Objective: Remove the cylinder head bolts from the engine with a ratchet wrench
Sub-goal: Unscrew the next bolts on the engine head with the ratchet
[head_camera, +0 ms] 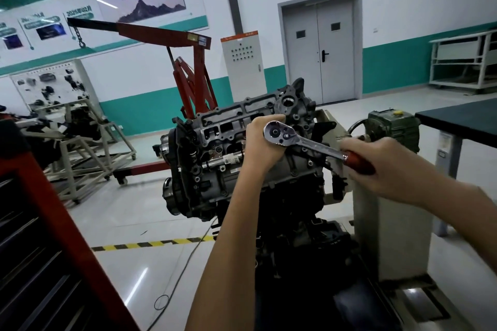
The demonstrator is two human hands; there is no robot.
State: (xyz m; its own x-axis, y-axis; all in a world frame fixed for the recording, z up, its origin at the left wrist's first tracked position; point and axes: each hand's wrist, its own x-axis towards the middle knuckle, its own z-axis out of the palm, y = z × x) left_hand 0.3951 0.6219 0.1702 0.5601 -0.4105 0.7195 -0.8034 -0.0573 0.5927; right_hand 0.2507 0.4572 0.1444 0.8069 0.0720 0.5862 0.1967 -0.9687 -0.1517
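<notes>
Two big red pieces frame the scene: an engine crane (188, 43) standing behind and a tool cabinet (53, 223) at the lower left. Between them, at the centre, the engine (215, 142) sits tilted on its stand with its open top face turned toward the camera. A dark worktop (462, 118) juts in from the right edge. Both bare forearms reach in over the engine's right end. The right hand (384, 166) has its grip wrapped round the red-brown handle of the ratchet wrench (304, 142), which lies slanted above the engine's right end, chrome head up and to the left. The left hand (262, 142) is directly under that head with its grip curled tight; its fingers hide what hangs below the head. A short chrome bar (223, 161) lies across the engine's top face, left of the hands.
</notes>
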